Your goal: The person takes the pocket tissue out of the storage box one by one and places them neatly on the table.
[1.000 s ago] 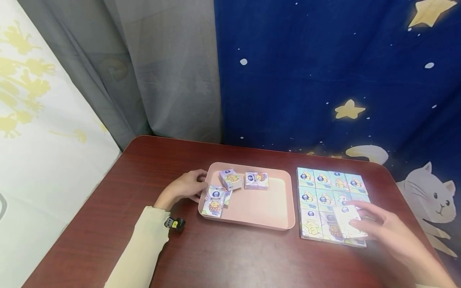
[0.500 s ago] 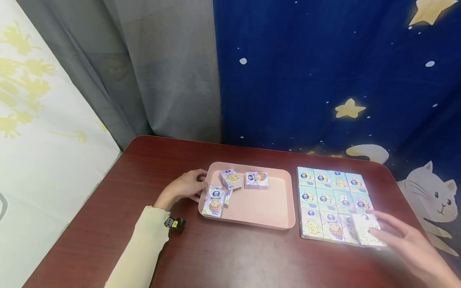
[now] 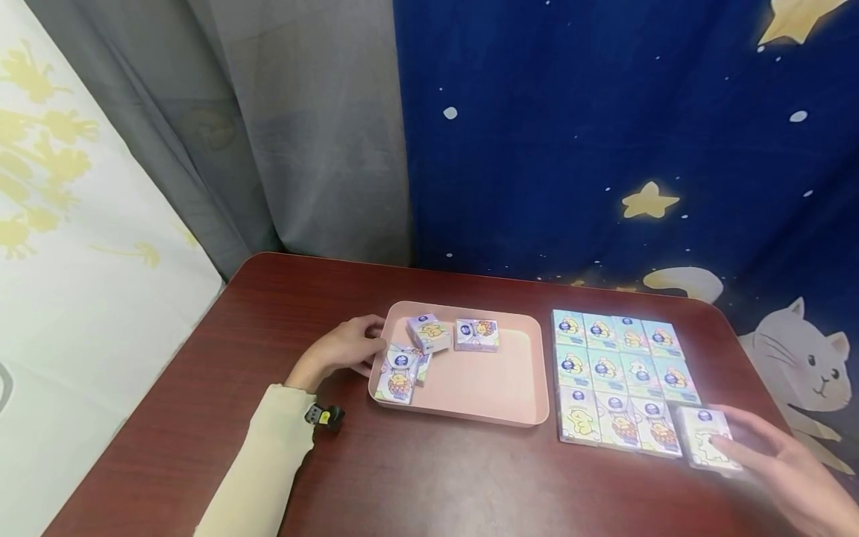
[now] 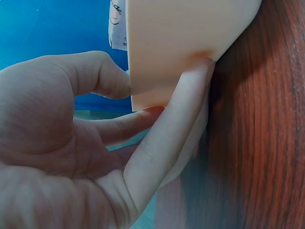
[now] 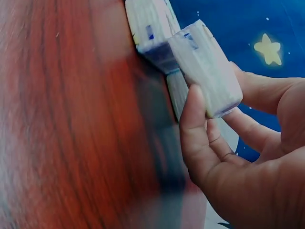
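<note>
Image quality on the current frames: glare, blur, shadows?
Head: pale sheen on the near tabletop, held box washed out. Left wrist: left hand fairly sharp, tabletop darkens beside it. Right wrist: held box looks smeared, tabletop soft at lower left, yellow star behind comparatively crisp.

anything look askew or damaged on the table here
The small boxes in the pink tray look askew: they lie at mixed angles, one partly covering another, unlike the tidy rows of boxes beside it. I see no spill or damage.
</note>
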Motion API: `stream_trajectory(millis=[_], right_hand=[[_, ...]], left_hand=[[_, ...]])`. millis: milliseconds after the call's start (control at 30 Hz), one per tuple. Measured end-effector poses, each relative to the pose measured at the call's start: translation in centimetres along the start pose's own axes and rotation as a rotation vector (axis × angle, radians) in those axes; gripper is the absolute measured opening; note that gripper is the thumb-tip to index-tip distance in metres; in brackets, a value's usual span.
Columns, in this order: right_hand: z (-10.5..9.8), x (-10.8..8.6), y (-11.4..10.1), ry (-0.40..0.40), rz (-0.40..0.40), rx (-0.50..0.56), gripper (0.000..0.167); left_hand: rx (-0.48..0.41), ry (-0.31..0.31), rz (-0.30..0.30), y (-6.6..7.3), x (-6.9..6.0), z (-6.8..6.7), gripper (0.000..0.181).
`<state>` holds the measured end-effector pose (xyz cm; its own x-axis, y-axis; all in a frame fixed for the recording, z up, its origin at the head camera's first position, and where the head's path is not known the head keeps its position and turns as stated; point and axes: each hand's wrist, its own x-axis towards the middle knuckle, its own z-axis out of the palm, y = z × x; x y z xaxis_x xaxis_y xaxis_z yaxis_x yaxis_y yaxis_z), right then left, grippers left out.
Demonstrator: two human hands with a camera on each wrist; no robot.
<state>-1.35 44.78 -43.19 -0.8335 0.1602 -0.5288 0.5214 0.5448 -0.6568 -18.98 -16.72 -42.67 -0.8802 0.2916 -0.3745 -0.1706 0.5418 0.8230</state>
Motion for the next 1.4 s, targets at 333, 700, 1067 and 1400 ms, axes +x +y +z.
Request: stream_trajectory(millis=[333, 700, 1067, 1400], right_hand=[[0.6, 0.3, 1.0, 0.136, -0.101, -0.153, 0.078], [0.8, 0.3, 0.3, 0.143, -0.04, -0.21, 0.084], [0.8, 0.3, -0.3, 0.135, -0.034, -0.207, 0.083], [1.1, 0.8, -1.1, 0.132, -0.08, -0.21, 0.071]], left_hand=[[-0.002, -0.003, 0.002, 0.3, -0.1, 0.0, 0.053], [0.014, 0.003, -0.002, 0.3, 0.0, 0.0, 0.054], [0.006, -0.005, -0.004, 0.2, -0.1, 0.0, 0.055], [0.018, -0.005, 0.006, 0.3, -0.1, 0.0, 0.055]])
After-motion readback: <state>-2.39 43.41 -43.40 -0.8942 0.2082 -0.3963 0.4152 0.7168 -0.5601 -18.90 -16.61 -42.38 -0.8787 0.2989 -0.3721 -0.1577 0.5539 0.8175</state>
